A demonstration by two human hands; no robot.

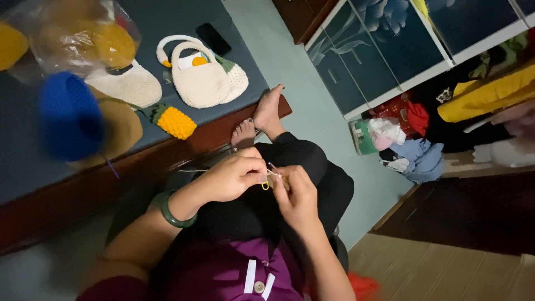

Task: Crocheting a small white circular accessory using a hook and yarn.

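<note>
Here, at centre frame over my lap, my left hand pinches a small yellow stitch marker, while my right hand closes on the thin yarn, held close for fine work. The finished cream crochet bags lie on the table at upper left, out of the way.

Both forearms come up from the bottom of the view and meet over the lap. The left hand lies knuckles-up with its fingers curled in a pinch at their tips, and a green bangle rings its wrist. The right hand sits just beside it, fingertips touching the left's, fingers bent inward and closed in a fine pinch.
</note>
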